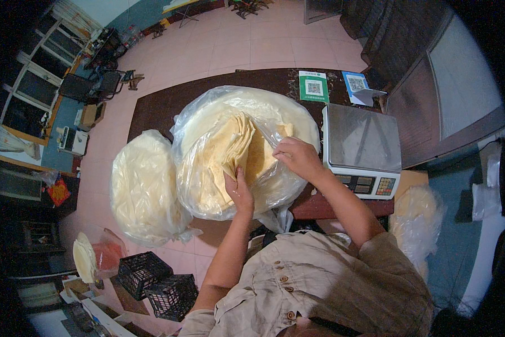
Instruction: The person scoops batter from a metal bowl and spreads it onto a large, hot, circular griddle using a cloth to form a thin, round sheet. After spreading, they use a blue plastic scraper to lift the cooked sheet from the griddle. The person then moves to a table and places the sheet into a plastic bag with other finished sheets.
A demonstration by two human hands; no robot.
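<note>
My left hand (pixel 240 193) grips the lower end of a folded stack of thin yellow flatbreads (pixel 237 139), its thumb on the near side. The stack stands tilted above more flatbread inside a large clear plastic bag (pixel 193 181). With bent fingers, my right hand (pixel 296 158) pinches the bag's plastic film at the right of the opening. Beneath and behind the opening, a broad pale round mass (pixel 261 99) shows through the film. The fingers of my left hand behind the stack are partly hidden.
Right of the bag, a digital weighing scale (pixel 362 139) stands on the dark table (pixel 160 103). Printed code cards, one green (pixel 313 86) and one blue (pixel 358 86), lie beyond it. Another filled bag (pixel 143 185) sits to the left. Black plastic crates (pixel 145 274) rest on the floor, lower left.
</note>
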